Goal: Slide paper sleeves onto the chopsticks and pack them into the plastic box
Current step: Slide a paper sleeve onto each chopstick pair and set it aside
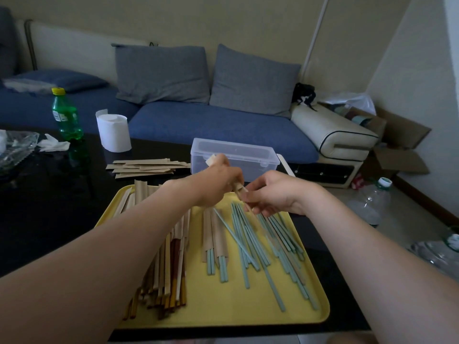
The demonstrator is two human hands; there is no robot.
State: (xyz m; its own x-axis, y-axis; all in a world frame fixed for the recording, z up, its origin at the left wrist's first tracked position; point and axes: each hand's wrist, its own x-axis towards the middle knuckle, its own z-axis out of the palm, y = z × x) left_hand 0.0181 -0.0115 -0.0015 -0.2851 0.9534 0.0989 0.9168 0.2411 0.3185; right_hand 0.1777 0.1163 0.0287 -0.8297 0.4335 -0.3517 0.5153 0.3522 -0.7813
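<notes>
My left hand (218, 182) grips a brown paper sleeve (213, 160) whose far end sticks out above the fist. My right hand (270, 192) pinches chopsticks at the sleeve's near opening (239, 191); the two hands almost touch. Below them lies a yellow tray (223, 306). Loose light-blue chopsticks (263, 247) fan across its right half. Two sleeved blue pairs (214, 239) lie in the middle, and sleeved brown and amber chopsticks (169, 269) are piled on the left. The clear plastic box (248, 157) stands just beyond the tray, lid shut.
A stack of empty paper sleeves (146, 166) lies left of the box on the dark table (49, 194). Farther left stand a paper roll (114, 132), a green bottle (66, 115) and crumpled plastic (15, 147). A blue sofa (211, 122) runs behind.
</notes>
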